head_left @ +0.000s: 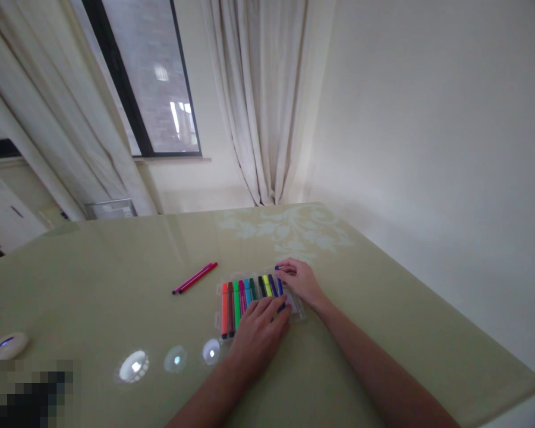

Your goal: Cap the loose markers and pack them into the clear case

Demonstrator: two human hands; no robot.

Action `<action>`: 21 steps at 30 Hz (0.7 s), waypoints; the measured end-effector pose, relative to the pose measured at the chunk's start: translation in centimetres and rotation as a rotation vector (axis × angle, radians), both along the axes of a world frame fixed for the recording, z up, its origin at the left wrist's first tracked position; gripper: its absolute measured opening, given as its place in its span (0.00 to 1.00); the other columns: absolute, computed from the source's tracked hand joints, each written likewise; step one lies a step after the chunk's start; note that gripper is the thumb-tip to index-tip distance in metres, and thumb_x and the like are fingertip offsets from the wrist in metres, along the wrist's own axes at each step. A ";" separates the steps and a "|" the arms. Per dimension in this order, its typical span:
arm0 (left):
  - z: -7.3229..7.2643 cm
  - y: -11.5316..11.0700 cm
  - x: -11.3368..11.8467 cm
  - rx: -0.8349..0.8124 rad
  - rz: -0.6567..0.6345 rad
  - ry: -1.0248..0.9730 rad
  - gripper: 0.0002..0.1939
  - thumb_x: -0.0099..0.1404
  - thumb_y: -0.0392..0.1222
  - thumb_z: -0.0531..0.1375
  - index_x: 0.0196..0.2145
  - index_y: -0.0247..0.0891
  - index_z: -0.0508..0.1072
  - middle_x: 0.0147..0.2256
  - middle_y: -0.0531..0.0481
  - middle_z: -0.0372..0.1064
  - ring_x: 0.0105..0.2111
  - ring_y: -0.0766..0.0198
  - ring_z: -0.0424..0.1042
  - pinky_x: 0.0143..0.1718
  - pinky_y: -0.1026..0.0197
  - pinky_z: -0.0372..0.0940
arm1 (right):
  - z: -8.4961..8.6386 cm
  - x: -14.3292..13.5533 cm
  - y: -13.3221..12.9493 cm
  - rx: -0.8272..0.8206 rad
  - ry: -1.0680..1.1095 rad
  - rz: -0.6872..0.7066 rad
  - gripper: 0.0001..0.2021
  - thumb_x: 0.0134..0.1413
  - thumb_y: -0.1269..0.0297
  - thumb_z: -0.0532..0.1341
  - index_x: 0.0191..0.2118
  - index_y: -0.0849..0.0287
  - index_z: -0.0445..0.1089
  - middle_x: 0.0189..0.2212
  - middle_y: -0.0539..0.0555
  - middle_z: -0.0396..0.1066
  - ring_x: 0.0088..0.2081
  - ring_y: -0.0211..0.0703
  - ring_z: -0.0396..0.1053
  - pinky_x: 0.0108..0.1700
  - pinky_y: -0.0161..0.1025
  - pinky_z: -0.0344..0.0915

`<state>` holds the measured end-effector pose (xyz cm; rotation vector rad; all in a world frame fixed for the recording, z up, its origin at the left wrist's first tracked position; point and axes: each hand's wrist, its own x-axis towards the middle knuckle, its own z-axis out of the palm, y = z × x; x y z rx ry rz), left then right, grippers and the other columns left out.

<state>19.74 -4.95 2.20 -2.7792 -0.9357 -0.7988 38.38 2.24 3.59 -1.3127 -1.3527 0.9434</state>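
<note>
A clear plastic marker case (299, 304) lies on the table, holding a row of felt-tip markers: an orange marker (224, 309), a brown marker (230, 306), a green marker (236, 300) and several others. At the row's right end, my right hand (299, 279) pinches the upper end of a blue marker (279, 286). My left hand (262, 321) is laid across the lower part of the row, fingers stretched toward the blue marker's lower end. It covers the bottoms of several markers. Whether its fingertips press on the blue marker is hard to see.
To the left of the case, a pink marker (195, 278) and a red marker (199, 277) lie side by side on the pale green glossy table (116, 279). A white rounded device (6, 345) sits at the left. A wall (428, 148) borders the table's right side.
</note>
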 end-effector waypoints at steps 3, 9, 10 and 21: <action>-0.3 0.1 0.1 -0.018 -0.024 -0.012 0.16 0.75 0.37 0.58 0.59 0.40 0.71 0.56 0.44 0.76 0.54 0.54 0.75 0.54 0.50 0.69 | 0.2 -0.1 -0.3 0.067 -0.207 0.002 0.10 0.53 0.63 0.68 0.41 0.58 0.80 0.35 0.56 0.83 0.38 0.49 0.81 0.46 0.47 0.77; -0.7 0.2 0.0 -0.018 -0.069 -0.010 0.14 0.75 0.34 0.58 0.56 0.40 0.74 0.57 0.46 0.76 0.56 0.56 0.74 0.58 0.52 0.67 | 0.1 -0.2 -0.5 0.079 -0.315 0.007 0.11 0.55 0.64 0.66 0.43 0.58 0.81 0.37 0.57 0.83 0.38 0.48 0.80 0.46 0.45 0.76; -0.6 0.2 0.0 -0.014 -0.072 -0.003 0.14 0.75 0.34 0.58 0.56 0.40 0.74 0.57 0.46 0.76 0.56 0.56 0.74 0.58 0.51 0.67 | 0.1 -0.2 -0.5 0.084 -0.334 0.005 0.10 0.55 0.65 0.66 0.42 0.58 0.82 0.37 0.57 0.82 0.37 0.48 0.79 0.45 0.45 0.76; -0.7 0.2 0.2 -0.092 -0.052 -0.019 0.14 0.75 0.35 0.58 0.56 0.39 0.75 0.55 0.47 0.78 0.55 0.56 0.74 0.57 0.52 0.67 | 0.2 -0.5 -1.1 0.156 -0.699 0.073 0.11 0.62 0.71 0.63 0.43 0.58 0.84 0.39 0.59 0.80 0.39 0.47 0.76 0.47 0.42 0.71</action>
